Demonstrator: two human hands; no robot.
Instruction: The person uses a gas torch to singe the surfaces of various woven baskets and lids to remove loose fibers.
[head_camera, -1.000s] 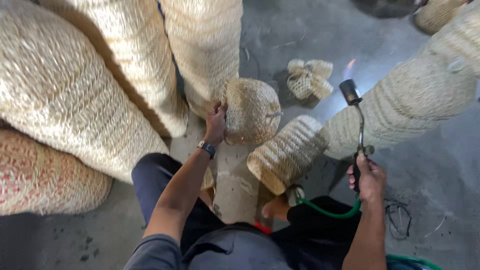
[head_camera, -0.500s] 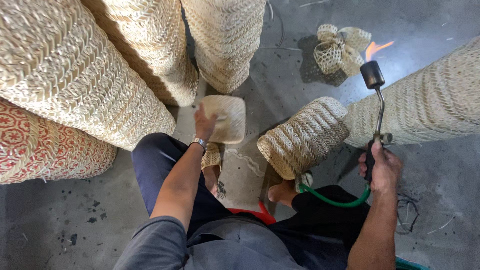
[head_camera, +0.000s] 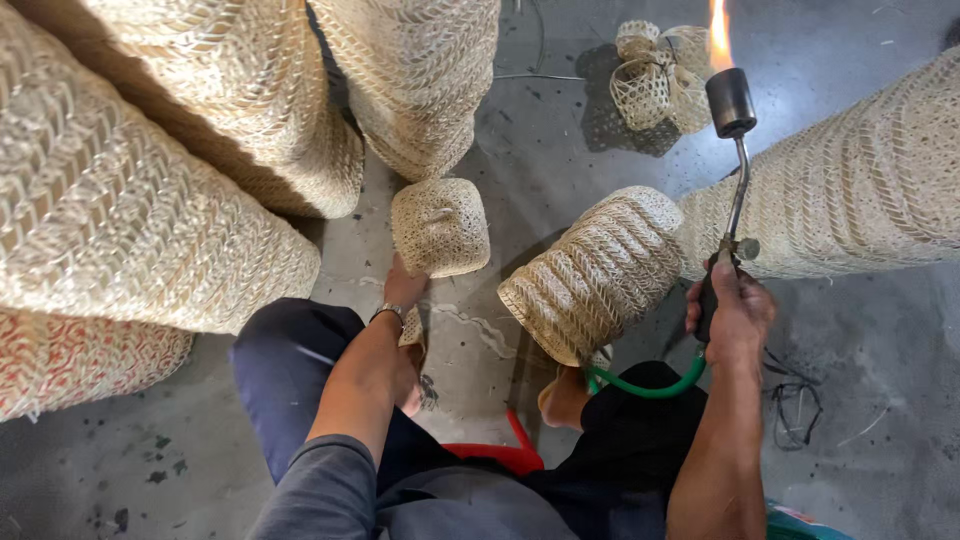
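Wickerwork crowds this floor (head_camera: 560, 150). The left hand (head_camera: 405, 285) grips the bottom edge of a small woven basket (head_camera: 440, 228), held up just above the concrete beside tall stacks of woven baskets (head_camera: 180, 170). The right hand (head_camera: 728, 312) is closed round the handle of a gas torch (head_camera: 735, 170), its flame (head_camera: 718, 35) burning upward, fed by a green hose (head_camera: 650, 385). Another ribbed basket (head_camera: 595, 275) lies tilted between both hands. The small basket looks light, stiff yet crushable, and flammable; the rim seems the firmest place to hold.
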